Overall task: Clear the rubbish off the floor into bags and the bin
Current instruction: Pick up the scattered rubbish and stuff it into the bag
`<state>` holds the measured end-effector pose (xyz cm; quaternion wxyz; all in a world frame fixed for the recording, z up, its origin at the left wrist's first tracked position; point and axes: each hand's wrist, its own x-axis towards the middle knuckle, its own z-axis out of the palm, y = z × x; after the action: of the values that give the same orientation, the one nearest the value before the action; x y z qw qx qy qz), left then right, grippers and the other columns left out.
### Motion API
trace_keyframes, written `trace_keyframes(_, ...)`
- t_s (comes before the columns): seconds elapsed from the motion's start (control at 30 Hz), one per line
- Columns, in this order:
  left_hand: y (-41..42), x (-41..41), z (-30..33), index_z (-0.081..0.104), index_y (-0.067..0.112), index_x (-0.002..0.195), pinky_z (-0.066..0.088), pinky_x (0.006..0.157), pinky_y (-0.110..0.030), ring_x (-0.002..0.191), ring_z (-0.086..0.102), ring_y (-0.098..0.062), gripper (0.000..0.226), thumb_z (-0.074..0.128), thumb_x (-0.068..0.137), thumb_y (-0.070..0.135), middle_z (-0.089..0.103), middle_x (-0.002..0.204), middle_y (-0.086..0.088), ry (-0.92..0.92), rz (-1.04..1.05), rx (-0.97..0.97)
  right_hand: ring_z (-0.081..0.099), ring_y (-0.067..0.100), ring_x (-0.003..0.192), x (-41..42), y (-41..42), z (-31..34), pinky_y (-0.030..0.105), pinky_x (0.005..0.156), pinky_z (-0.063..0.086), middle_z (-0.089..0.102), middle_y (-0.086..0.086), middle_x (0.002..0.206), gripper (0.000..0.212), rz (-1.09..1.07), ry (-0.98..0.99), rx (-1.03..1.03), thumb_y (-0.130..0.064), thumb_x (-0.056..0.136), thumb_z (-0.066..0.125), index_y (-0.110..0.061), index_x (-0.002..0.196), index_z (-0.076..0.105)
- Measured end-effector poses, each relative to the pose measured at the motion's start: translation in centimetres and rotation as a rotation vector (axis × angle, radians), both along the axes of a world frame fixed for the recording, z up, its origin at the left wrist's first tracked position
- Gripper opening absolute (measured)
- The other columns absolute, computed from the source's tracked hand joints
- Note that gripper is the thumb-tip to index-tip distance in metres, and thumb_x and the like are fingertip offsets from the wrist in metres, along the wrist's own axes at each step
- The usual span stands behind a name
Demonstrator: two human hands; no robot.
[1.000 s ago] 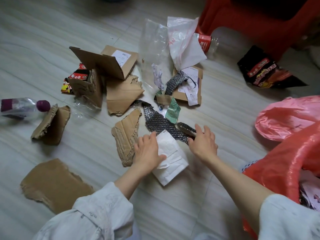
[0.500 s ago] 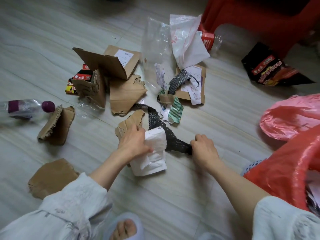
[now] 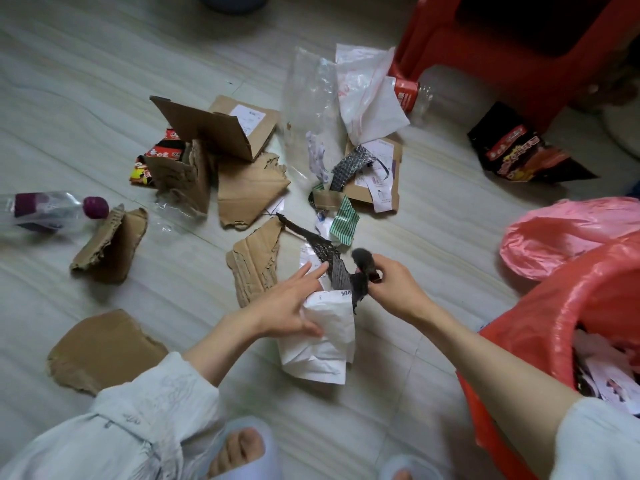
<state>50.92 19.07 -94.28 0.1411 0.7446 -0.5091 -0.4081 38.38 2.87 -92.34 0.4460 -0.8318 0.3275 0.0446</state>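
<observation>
— What is she holding now?

— The right hand (image 3: pixel 391 289) grips a dark strip (image 3: pixel 341 271) of patterned wrapping, its end bunched in the curled fingers, the rest trailing down to the floor (image 3: pixel 86 81). The left hand (image 3: pixel 287 306) has the thumb pressed on a white mailer (image 3: pixel 322 341), and the fingers are straight, pointing to the strip.

— And where does it go?

— I think into the red bag (image 3: pixel 554 323), just beside her right arm. It is open and some paper already lies inside. A pink bag (image 3: pixel 568 233) lies behind it, but I cannot tell if it is filled.

— So is much done?

— Not much, in my opinion. Many cardboard pieces (image 3: pixel 254 268) are on the floor, also an open box (image 3: pixel 221 129), a bottle (image 3: pixel 52 211) with a purple cap on the left, clear plastic (image 3: pixel 308 91), and a black snack packet (image 3: pixel 516 150) near the red stool (image 3: pixel 485 46). I do not see the bin clearly. Most rubbish is left to collect.
</observation>
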Motion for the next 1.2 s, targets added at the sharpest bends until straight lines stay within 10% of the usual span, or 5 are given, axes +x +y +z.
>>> trace_keyframes(0.07,0.2,-0.1,-0.1,0.043,0.021,0.131,0.021,0.116,-0.044,0.144,-0.005,-0.005,0.069,0.073,0.073,0.041,0.001,0.156,0.016,0.001,-0.014,-0.026,0.058,0.016,0.104,0.2,0.0,0.0,0.032,0.089,0.047,0.063,-0.003,0.122,0.028,0.042,-0.026,0.062,-0.002,0.083,0.057,-0.010,0.108,0.065)
trace_keyframes(0.23,1.2,0.2,-1.0,0.001,0.044,0.145,0.024,0.115,-0.044,0.145,0.000,-0.007,0.105,0.069,0.065,0.055,0.021,0.155,0.000,0.019,0.050,0.048,0.063,0.016,0.077,0.7,1.2,0.3,0.033,0.074,0.050,0.070,-0.002,0.087,0.021,0.228,-0.019,0.121,-0.013,0.083,0.061,-0.022,0.102,0.067)
trace_keyframes(0.5,2.6,0.5,-1.9,0.031,0.022,0.143,0.023,0.115,-0.040,0.143,0.018,-0.021,0.085,0.073,0.072,0.044,0.028,0.152,-0.002,-0.024,0.184,0.027,0.051,0.014,0.061,0.2,2.0,-0.1,0.021,0.054,0.043,0.057,0.002,0.067,0.025,-0.059,0.123,0.417,0.009,0.079,0.051,-0.015,0.073,0.053)
trace_keyframes(0.83,2.9,1.9,-1.3,0.054,0.020,0.114,0.002,0.116,-0.043,0.143,-0.019,-0.024,0.054,0.066,0.074,0.054,-0.021,0.155,-0.004,-0.242,0.141,0.107,0.053,0.035,0.087,1.2,1.6,-2.0,0.034,0.065,0.036,0.052,0.009,0.085,0.007,-0.131,0.268,-0.204,-0.012,0.081,0.048,-0.012,0.084,0.042)
trace_keyframes(1.2,3.9,3.7,-3.0,0.056,0.019,0.111,0.006,0.118,-0.031,0.145,-0.009,-0.015,0.060,0.068,0.068,0.059,-0.008,0.158,-0.002,-0.032,0.170,0.143,0.058,0.030,0.089,6.6,2.7,-4.7,0.034,0.075,0.044,0.065,0.012,0.089,0.020,-0.077,0.145,0.082,-0.001,0.081,0.050,-0.005,0.094,0.065)
